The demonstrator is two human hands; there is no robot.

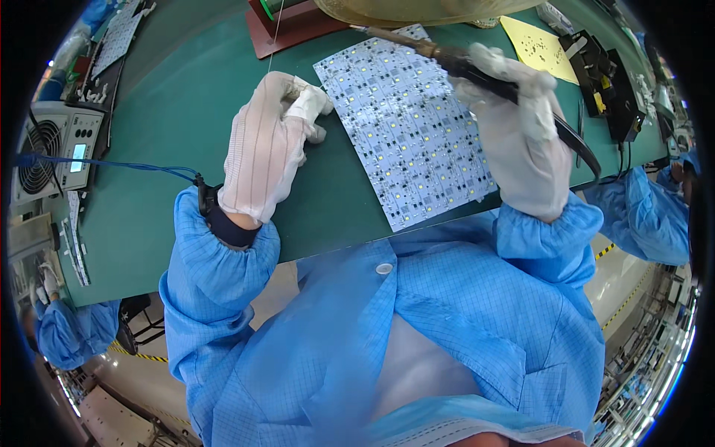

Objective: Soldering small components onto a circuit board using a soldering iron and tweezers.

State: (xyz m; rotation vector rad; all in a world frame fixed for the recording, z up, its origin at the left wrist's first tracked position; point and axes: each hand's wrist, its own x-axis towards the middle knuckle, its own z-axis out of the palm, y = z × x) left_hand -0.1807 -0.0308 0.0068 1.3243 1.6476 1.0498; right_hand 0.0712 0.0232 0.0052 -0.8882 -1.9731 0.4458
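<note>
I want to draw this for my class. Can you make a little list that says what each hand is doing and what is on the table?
Left hand: gloved left hand pinches a thin solder wire beside the board's left edge
Right hand: gloved right hand grips a soldering iron, tip over the board's top edge
Board: white LED circuit panel, flat and tilted on the green mat
Wrist: dark strap with blue cord on the left wrist
Nearby: yellow sheet, grey fan unit, black tool stand
Clothing: blue coat
</note>
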